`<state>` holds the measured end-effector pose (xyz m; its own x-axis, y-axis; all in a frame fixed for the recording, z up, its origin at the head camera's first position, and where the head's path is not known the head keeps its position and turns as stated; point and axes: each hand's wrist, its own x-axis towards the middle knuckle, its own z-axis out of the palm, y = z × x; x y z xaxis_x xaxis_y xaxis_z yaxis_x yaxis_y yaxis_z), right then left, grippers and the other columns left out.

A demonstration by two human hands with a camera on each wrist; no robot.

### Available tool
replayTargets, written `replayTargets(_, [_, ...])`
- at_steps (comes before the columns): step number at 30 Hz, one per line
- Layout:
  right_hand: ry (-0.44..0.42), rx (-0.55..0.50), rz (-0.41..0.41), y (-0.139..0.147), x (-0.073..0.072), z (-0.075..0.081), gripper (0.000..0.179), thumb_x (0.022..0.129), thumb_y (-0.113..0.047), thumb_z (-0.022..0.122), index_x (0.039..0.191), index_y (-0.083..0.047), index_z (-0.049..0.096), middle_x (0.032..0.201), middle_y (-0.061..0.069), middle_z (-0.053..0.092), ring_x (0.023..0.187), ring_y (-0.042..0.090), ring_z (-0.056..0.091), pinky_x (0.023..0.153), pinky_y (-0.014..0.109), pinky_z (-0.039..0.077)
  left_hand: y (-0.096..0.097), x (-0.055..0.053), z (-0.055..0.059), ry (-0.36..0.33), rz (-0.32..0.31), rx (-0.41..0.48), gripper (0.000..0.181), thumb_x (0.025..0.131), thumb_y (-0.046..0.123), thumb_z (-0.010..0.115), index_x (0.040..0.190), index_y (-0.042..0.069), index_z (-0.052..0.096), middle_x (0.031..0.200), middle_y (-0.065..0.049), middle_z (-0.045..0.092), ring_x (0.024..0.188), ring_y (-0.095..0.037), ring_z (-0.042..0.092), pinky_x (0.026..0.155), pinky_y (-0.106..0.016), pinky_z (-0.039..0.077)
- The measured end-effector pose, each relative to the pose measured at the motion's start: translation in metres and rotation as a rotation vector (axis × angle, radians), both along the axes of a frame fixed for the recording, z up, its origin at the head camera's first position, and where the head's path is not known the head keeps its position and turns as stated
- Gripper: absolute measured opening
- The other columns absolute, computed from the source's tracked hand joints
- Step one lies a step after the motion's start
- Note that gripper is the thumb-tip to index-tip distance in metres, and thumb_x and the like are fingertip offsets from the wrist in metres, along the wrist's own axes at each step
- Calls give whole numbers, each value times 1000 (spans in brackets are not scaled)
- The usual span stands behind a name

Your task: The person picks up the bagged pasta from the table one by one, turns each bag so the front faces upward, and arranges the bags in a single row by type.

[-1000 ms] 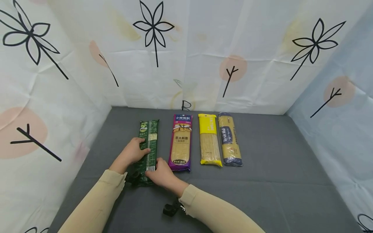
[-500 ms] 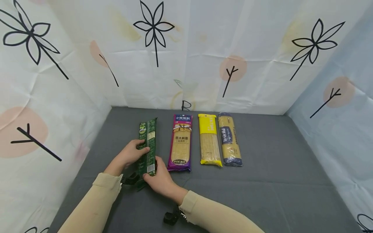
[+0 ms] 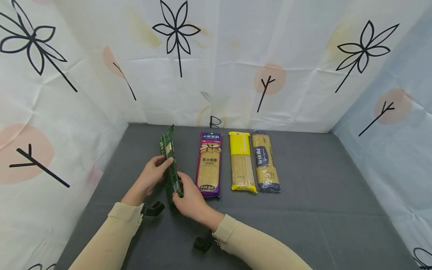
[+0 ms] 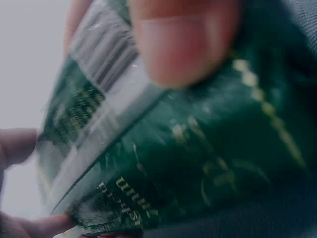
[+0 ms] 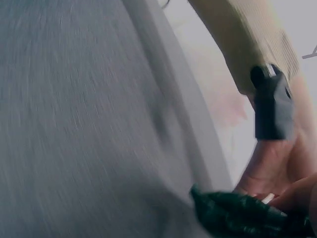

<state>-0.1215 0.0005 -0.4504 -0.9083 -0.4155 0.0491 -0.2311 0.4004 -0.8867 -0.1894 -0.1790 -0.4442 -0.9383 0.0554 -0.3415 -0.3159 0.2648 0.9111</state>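
A green pasta packet (image 3: 173, 174) stands tilted on its side above the left part of the table in the head view. My left hand (image 3: 152, 178) grips its left side, thumb across the packet. Lower down, my right hand (image 3: 193, 200) holds the right edge between thumb and fingers. In the left wrist view the packet's dark green wrapper (image 4: 163, 153) fills much of the frame, blurred, with a barcode and a thumb over it. Only one green end of the packet (image 5: 237, 215) shows in the right wrist view, beside a hand.
To the right lie a purple-edged pasta packet (image 3: 209, 168), a yellow-topped one (image 3: 242, 167) and a blue-labelled one (image 3: 266, 161), side by side on the grey table (image 3: 310, 176). Patterned white cloth (image 3: 236, 48) walls the back and sides.
The green packet has turned from lying flat, back label up, to tilted nearly on edge, and its far end has risen. Both hands have turned and moved slightly up with it.
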Motion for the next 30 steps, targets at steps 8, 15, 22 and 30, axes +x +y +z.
replayTargets(8, [455, 438, 78, 27, -3, 19, 65, 88, -7, 70, 145, -10, 40, 140, 4, 50, 124, 21, 47, 103, 32, 41, 24, -2, 18, 10, 142, 336, 85, 94, 49, 56, 149, 2, 11, 141, -20, 32, 119, -27, 49, 92, -37, 48])
replayTargets(15, [719, 676, 73, 41, 5, 22, 64, 84, -17, 76, 141, -10, 48, 138, 6, 53, 122, 27, 48, 93, 34, 49, 39, -5, 17, -7, 194, 303, 73, 95, 40, 59, 147, 3, 23, 135, -16, 43, 102, -15, 55, 77, -25, 49])
replayTargets(22, [713, 671, 99, 51, 6, 20, 65, 83, -21, 78, 140, -10, 49, 139, 6, 51, 124, 27, 46, 95, 36, 48, 45, -7, 6, -14, 254, 301, 67, 96, 30, 61, 148, 5, 27, 137, -15, 45, 112, -20, 53, 89, -31, 48])
replayTargets(30, [364, 405, 186, 74, 1, 19, 66, 89, -45, 67, 143, -14, 45, 147, 1, 42, 134, 17, 36, 107, 38, 35, 47, -7, 6, 23, 218, 348, 65, 99, 22, 56, 150, 6, 21, 141, -17, 41, 123, -30, 49, 97, -40, 46])
